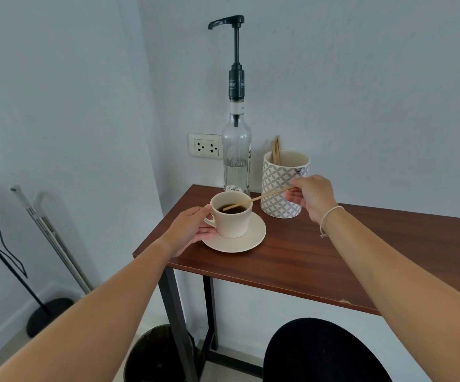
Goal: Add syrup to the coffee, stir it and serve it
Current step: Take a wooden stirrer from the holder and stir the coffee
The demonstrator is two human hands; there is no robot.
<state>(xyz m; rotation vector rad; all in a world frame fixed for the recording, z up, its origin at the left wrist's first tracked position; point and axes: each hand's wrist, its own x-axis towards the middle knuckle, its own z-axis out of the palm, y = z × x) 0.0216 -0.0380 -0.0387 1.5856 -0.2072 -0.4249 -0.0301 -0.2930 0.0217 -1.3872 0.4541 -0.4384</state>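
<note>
It looks like stirring time. The left hand (193, 230) holds the cup (231, 216) on its saucer (250, 238). The right hand (310, 197) pinches the stick (256, 199), tip in the coffee (231, 209). Next, swirl gently.

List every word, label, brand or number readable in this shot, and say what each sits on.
No text can be read with certainty.
Dark collar of the clear glass pump bottle: pale lettering, too blurred.
Small white round label at the bottle's base: print too small.
Small sticker on the grey-and-white patterned ceramic holder: unreadable.
</note>
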